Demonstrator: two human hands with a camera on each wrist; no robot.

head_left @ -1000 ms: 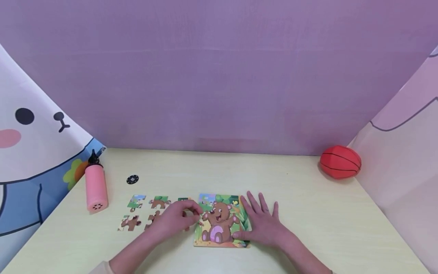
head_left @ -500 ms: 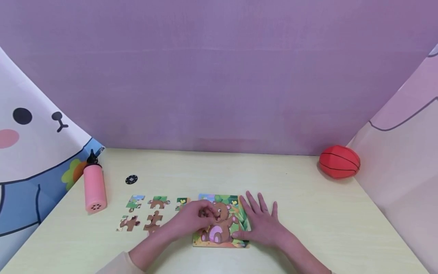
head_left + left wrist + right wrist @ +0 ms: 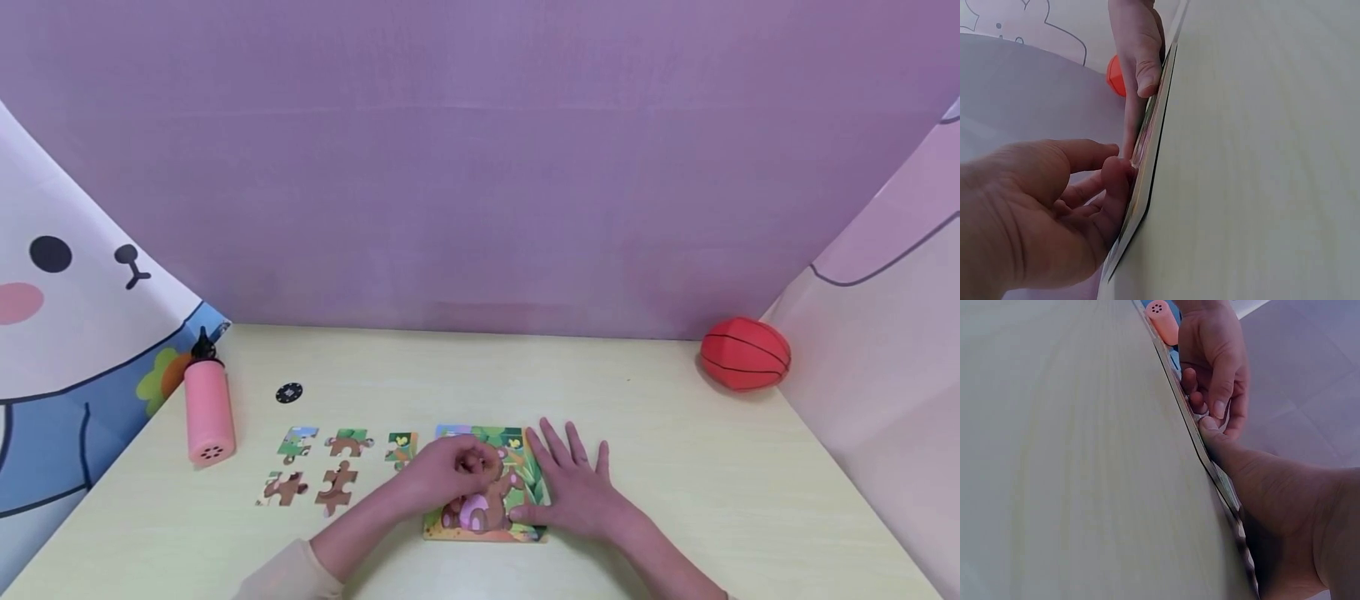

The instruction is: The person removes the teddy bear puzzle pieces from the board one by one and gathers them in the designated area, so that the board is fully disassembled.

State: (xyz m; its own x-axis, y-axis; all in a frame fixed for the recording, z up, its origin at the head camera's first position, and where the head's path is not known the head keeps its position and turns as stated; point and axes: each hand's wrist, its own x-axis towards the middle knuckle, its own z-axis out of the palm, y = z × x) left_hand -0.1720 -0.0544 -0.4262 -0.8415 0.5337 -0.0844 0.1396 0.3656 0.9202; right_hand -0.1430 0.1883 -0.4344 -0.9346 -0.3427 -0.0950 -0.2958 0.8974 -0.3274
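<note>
A square bear jigsaw puzzle (image 3: 495, 508) lies on the table in front of me. Over its upper left part is my left hand (image 3: 437, 473), fingers bent and thumb opposed. In the left wrist view a fingertip (image 3: 1117, 172) touches the puzzle's face; whether a piece is pinched there is hidden. My right hand (image 3: 576, 492) spreads over the puzzle's right edge, its thumb resting on the picture and its fingers straight. Left of the puzzle lie several loose puzzle pieces, among them a brown-and-green one (image 3: 349, 442) and a brown one (image 3: 336, 487).
A pink bottle (image 3: 208, 412) with a black top lies at the table's left side. Near it is a round black chip (image 3: 288, 392). A red ball (image 3: 746, 354) with black lines sits at the back right corner. A purple curtain (image 3: 480, 183) hangs behind the table.
My left hand has moved right, from beside the puzzle's left edge to over the bear's face. A loose piece it covered at the left shows now. The right hand stays in place.
</note>
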